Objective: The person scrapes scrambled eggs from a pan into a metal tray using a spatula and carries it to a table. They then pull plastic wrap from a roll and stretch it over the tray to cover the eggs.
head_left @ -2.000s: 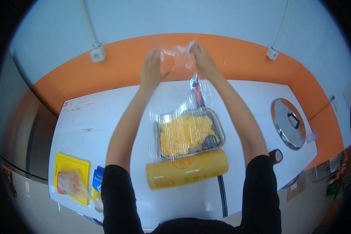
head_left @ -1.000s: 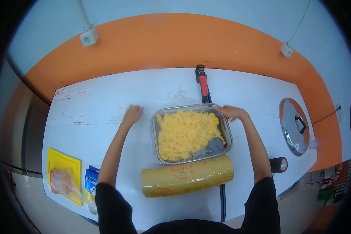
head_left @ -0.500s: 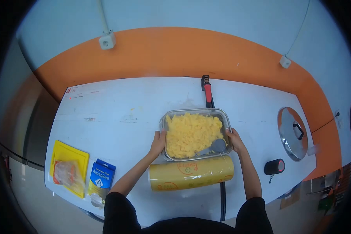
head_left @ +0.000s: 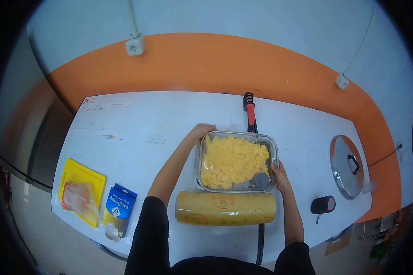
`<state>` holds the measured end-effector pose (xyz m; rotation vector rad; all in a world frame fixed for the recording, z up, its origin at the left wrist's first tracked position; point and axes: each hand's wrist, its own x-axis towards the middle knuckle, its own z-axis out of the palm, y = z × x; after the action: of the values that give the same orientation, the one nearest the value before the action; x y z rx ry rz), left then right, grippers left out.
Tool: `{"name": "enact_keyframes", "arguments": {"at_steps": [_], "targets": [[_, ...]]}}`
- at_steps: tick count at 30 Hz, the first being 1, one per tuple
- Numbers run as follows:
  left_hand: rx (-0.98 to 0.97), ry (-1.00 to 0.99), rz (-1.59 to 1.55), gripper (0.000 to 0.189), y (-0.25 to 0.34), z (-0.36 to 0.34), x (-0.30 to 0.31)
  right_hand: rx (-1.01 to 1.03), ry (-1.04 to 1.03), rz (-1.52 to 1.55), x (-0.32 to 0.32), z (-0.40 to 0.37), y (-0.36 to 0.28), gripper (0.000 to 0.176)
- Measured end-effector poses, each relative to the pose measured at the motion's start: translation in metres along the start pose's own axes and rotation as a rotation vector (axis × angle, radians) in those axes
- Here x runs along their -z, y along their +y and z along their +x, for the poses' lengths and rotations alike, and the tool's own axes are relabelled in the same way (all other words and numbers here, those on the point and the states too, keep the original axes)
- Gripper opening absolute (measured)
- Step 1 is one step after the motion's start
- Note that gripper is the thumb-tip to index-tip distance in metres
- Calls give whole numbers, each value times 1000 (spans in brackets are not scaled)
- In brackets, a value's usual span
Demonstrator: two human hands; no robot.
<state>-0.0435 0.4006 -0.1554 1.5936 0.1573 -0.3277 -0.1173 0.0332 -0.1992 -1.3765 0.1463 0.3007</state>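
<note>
A rectangular clear tray point(head_left: 198, 174) full of yellow crumbled food point(head_left: 234, 158) sits in front of me, with shiny cling film over its top. A grey scoop point(head_left: 260, 180) lies on the food at the near right corner. My left hand point(head_left: 203, 130) is closed around the tray's far left corner, its fingers over the rim. On the right side, my right hand point(head_left: 280, 175) grips the wall, thumb near the rim. Just below the tray, close to its near edge, lies a thick roll of cling film point(head_left: 226, 209) with red print.
Behind the tray lies a red and black knife sharpener point(head_left: 250, 114). At left are a yellow cutting board point(head_left: 92, 178) with a plastic bag point(head_left: 78, 198) and a blue Aquaglove packet point(head_left: 119, 208). A pot lid point(head_left: 344, 167) and black speaker point(head_left: 323, 205) are at right.
My left hand has moved from the tray's left side up to its far left corner. My right hand stays on the right side. The view has shifted slightly.
</note>
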Motion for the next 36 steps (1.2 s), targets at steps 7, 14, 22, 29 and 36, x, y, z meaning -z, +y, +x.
{"name": "enact_keyframes", "arguments": {"at_steps": [7, 14, 22, 29, 36], "targets": [[-52, 213, 76, 20, -7, 25, 12, -20, -72, -15, 6, 3, -1, 67], [-441, 542, 217, 9, 3, 26, 26, -26, 1, -64, 1, 0, -5, 63], [-630, 539, 848, 13, -62, 43, 48, -31, -46, -152, 8, 9, -9, 53], [-420, 376, 906, 15, -80, -8, 38, -56, -43, -107, -4, 1, -15, 41], [-364, 656, 486, 19, -71, -57, 37, -67, -52, -96, 4, 10, -10, 52]]}}
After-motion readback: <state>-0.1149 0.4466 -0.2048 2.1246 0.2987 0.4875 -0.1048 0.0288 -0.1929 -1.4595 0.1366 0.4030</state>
